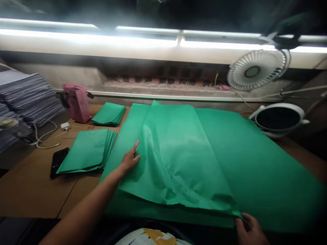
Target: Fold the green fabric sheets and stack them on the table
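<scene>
A large green sheet (178, 146), thin and creased, lies folded over on a wider green sheet (245, 156) beneath it. Along its left part rests my left hand (130, 159), index finger and thumb apart, pressing on the surface with nothing held. At the lower right corner of the upper sheet, my right hand (249, 228) pinches the edge between thumb and fingers. Wrinkles run across the upper sheet from its left side toward that corner. To the left lie a stack of folded green pieces (88, 149) and a smaller green stack (108, 113).
A black phone-like object (58, 161) sits partly under the nearer stack. Behind stand a pink bag (78, 103), a white charger (65, 126) with cable, and a tall pile of papers (30, 95). A fan (257, 69) and a round dark-faced device (278, 117) are at right.
</scene>
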A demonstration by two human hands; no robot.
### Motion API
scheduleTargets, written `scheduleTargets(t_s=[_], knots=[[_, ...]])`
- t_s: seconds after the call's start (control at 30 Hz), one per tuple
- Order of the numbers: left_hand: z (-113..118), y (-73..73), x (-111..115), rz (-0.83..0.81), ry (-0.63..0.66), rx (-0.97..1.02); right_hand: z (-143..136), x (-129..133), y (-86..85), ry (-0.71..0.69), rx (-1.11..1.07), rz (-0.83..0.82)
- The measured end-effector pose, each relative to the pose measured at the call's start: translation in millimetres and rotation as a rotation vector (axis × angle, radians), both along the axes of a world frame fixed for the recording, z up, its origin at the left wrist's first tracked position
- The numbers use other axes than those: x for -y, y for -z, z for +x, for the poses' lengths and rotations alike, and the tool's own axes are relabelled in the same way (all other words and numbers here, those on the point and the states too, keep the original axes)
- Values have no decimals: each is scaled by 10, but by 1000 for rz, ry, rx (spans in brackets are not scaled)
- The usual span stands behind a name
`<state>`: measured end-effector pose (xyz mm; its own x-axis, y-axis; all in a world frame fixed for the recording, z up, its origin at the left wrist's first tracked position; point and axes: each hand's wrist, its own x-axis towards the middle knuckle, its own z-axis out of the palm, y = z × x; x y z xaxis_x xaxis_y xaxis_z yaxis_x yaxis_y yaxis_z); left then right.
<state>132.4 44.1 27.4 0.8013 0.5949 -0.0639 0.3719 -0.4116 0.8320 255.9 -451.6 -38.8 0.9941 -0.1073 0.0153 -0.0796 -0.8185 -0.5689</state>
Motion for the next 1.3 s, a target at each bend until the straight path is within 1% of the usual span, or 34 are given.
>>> scheduleTargets(t_s=[0.03,0.1,0.17,0.23,0.3,0.37,0.4,0.43,0.5,0.57,0.63,0.7,0.77,0.83,0.93,1.0,1.1,1.13,1.2,1.3], knots=[[-112,51,0,55,-12,-48,-41,-46,-39,28,30,42],[-329,131,-51,131,-60,-161,-104,-141,-102,39,88,90],[-490,148,-127,215,-75,-274,-138,-215,-132,10,122,144],[-566,87,-175,360,-42,-401,-166,-252,-136,-50,148,237],[-541,-25,-160,581,-12,-496,-205,-256,-133,-110,163,304],[-398,-142,-69,793,27,-486,-254,-239,-140,-148,191,313],[-282,-188,7,865,74,-448,-276,-226,-151,-165,219,310],[-138,-221,104,908,145,-403,-296,-211,-168,-189,257,305],[209,-241,352,924,352,-313,-318,-175,-220,-265,330,286],[592,-203,651,901,571,-227,-314,-129,-286,-352,362,262],[951,-122,954,870,746,-160,-283,-72,-347,-394,306,263],[1246,-13,1212,833,868,-138,-228,-6,-394,-376,148,319],[1455,102,1393,803,930,-149,-158,59,-425,-357,-48,405],[1579,205,1492,801,941,-156,-88,110,-449,-375,-215,488],[1644,303,1530,836,914,-145,-8,135,-493,-437,-320,577],[1643,327,1527,858,903,-138,25,115,-528,-459,-352,642],[1632,323,1530,878,894,-142,57,64,-572,-484,-445,724],[1631,318,1535,880,891,-146,66,50,-582,-500,-465,722],[1632,311,1546,882,889,-150,80,34,-594,-531,-459,669],[1636,315,1556,891,880,-145,79,38,-599,-543,-363,581]])
